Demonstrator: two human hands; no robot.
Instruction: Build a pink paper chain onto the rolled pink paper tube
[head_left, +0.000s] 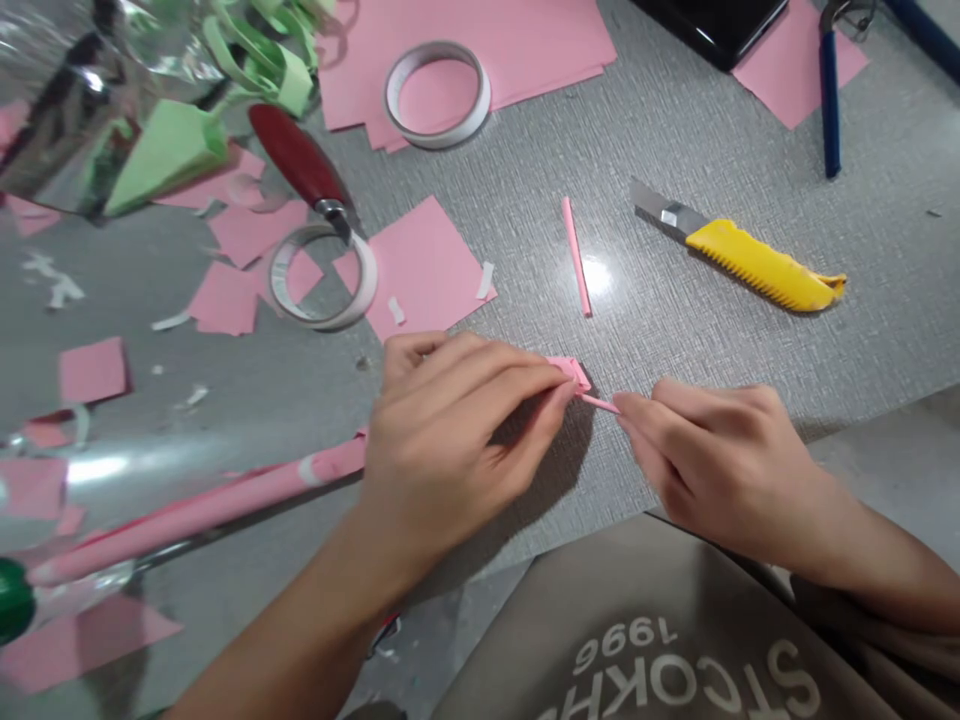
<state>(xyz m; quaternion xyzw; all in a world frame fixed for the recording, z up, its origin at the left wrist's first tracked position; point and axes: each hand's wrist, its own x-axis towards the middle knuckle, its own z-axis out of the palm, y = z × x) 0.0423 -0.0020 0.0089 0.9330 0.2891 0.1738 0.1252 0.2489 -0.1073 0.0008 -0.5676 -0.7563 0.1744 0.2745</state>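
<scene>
Obscuring pink paper (582,375) partly: left hand (457,430)

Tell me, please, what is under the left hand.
A folded pink piece shows partly beneath the left hand, at the fingertips, and a pink tube reaches its side; anything else the hand covers is hidden.

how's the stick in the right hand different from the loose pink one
The held stick is pinched in the right hand; the loose stick lies on the table. That hand partly hides the held stick; the loose stick shows whole. The held stick runs mostly across the picture, the loose stick mostly up it. Both are thin and pink.
</scene>
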